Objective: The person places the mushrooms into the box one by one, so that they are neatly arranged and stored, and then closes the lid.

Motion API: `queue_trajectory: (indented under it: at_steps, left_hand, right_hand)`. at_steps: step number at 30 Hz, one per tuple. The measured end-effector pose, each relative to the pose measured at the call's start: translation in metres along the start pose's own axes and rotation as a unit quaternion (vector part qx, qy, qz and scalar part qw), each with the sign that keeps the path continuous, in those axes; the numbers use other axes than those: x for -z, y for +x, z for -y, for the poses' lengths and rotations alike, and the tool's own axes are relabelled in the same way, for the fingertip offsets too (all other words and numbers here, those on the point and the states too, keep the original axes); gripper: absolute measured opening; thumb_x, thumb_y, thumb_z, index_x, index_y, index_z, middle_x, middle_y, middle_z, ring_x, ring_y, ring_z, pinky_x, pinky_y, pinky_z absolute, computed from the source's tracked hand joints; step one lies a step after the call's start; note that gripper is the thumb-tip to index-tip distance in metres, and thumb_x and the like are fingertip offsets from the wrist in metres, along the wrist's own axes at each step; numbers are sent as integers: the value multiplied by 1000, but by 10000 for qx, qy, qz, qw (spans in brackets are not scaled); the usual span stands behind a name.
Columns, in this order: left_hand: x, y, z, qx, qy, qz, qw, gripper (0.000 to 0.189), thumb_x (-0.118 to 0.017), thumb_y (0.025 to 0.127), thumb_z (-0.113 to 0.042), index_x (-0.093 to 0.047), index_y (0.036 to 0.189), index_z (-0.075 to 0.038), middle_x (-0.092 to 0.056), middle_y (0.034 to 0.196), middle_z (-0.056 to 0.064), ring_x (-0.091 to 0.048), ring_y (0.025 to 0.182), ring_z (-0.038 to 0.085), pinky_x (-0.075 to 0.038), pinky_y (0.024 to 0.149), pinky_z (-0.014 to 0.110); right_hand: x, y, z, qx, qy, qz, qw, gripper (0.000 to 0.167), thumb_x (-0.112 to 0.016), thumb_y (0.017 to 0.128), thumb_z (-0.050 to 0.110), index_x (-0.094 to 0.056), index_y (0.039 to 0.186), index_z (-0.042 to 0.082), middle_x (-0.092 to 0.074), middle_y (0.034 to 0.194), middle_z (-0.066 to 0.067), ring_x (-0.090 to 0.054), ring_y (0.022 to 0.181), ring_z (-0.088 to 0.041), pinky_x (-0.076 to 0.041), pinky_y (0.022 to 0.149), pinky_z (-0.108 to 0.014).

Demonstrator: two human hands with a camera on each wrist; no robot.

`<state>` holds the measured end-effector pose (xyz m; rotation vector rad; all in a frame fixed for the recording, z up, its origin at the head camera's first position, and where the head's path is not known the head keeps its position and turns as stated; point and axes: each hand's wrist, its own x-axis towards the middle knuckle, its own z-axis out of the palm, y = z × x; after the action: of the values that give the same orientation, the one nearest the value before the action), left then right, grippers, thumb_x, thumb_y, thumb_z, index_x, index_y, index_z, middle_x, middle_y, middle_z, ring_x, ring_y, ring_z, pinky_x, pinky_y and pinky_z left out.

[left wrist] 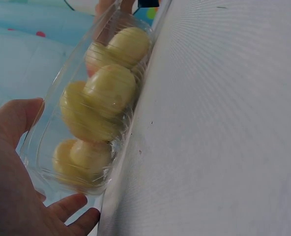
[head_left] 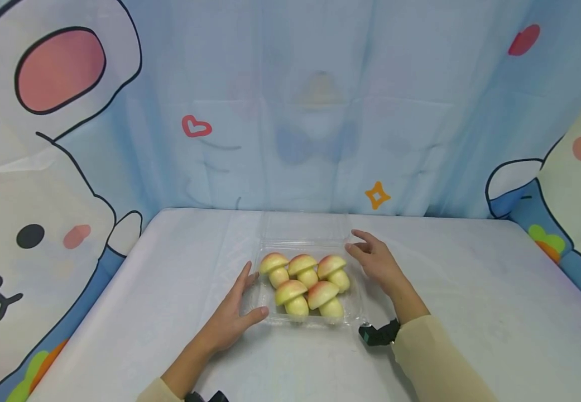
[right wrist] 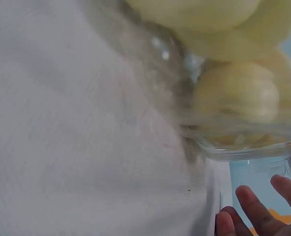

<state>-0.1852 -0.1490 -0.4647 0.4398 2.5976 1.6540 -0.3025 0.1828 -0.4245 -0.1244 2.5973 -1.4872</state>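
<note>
A clear plastic clamshell box [head_left: 265, 317] lies on the white table with its transparent lid [head_left: 304, 226] folded back at the far side. Inside it, in two rows, sit several yellow-green mushroom-shaped pieces [head_left: 296, 297] with reddish-tinged caps. My left hand [head_left: 230, 321] lies along the box's left side, thumb by the near left rim and fingers spread. In the left wrist view the thumb [left wrist: 30, 113] meets the box's edge. My right hand [head_left: 378, 262] is at the far right corner, fingertips right by the lid's hinge edge. Extended fingers [right wrist: 256, 209] show in the right wrist view.
White cloth covers the table [head_left: 471, 290]. Behind it hangs a blue curtain [head_left: 411, 123] with printed cartoon figures. A black wrist device [head_left: 379, 334] sits under the right wrist, near the box's front right corner.
</note>
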Motion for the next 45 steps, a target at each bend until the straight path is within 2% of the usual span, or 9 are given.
queue_trajectory:
  at_steps: [5, 12, 17, 28, 34, 40, 45]
  left_hand:
    - [0, 0, -1, -4, 29, 17, 10000, 96, -68, 97, -33, -5, 168, -16, -33, 167, 17, -19, 159, 40, -10, 124, 70]
    - [0, 0, -1, 79, 38, 29, 10000, 96, -67, 97, -33, -5, 168, -17, -33, 168, 16, -18, 159, 39, -10, 124, 68]
    - [0, 0, -2, 119, 79, -2, 9999, 95, -67, 97, -33, -6, 168, -17, -34, 167, 16, -19, 159, 39, -11, 125, 67]
    - [-1, -1, -5, 186, 164, -34, 9997, 95, -67, 98, -31, -5, 168, -15, -34, 167, 17, -20, 159, 39, -11, 125, 66]
    - [-1, -2, -5, 203, 184, -74, 9996, 96, -69, 98, -31, -5, 168, -15, -33, 167, 17, -21, 158, 39, -12, 125, 66]
    - [-2, -1, -4, 256, 165, -112, 9995, 97, -70, 97, -30, -5, 168, -16, -33, 167, 15, -22, 159, 36, -13, 126, 63]
    - [-3, -1, -4, 227, 195, -141, 9995, 97, -70, 97, -30, -5, 168, -15, -34, 167, 16, -23, 158, 37, -14, 125, 65]
  right_hand:
    - [-2, 0, 2, 7, 161, -213, 9996, 66, -56, 107, 33, -29, 164, 14, -45, 156, -26, -43, 144, -42, -45, 111, -56]
    - [-3, -1, 5, 3, 202, -446, 9988, 65, -60, 106, 28, -32, 163, 13, -47, 153, -26, -45, 143, -42, -49, 107, -52]
    - [-3, -3, 8, 66, 90, -622, 9980, 64, -62, 104, 27, -36, 162, 15, -50, 151, -25, -47, 141, -42, -50, 107, -53]
    - [-2, -13, 14, 506, -348, -1093, 9921, 57, -65, 102, 18, -46, 155, 12, -59, 141, -25, -56, 134, -43, -49, 106, -55]
    - [-1, -21, 15, 656, -285, -1042, 9920, 54, -61, 103, 18, -46, 156, 15, -60, 140, -23, -58, 132, -43, -51, 104, -54]
    - [1, -30, 15, 611, -103, -954, 9935, 53, -58, 105, 23, -46, 157, 16, -59, 141, -23, -61, 127, -39, -55, 95, -45]
    - [2, -38, 17, 590, -149, -855, 9945, 53, -53, 108, 32, -44, 158, 18, -57, 144, -24, -61, 129, -40, -57, 96, -47]
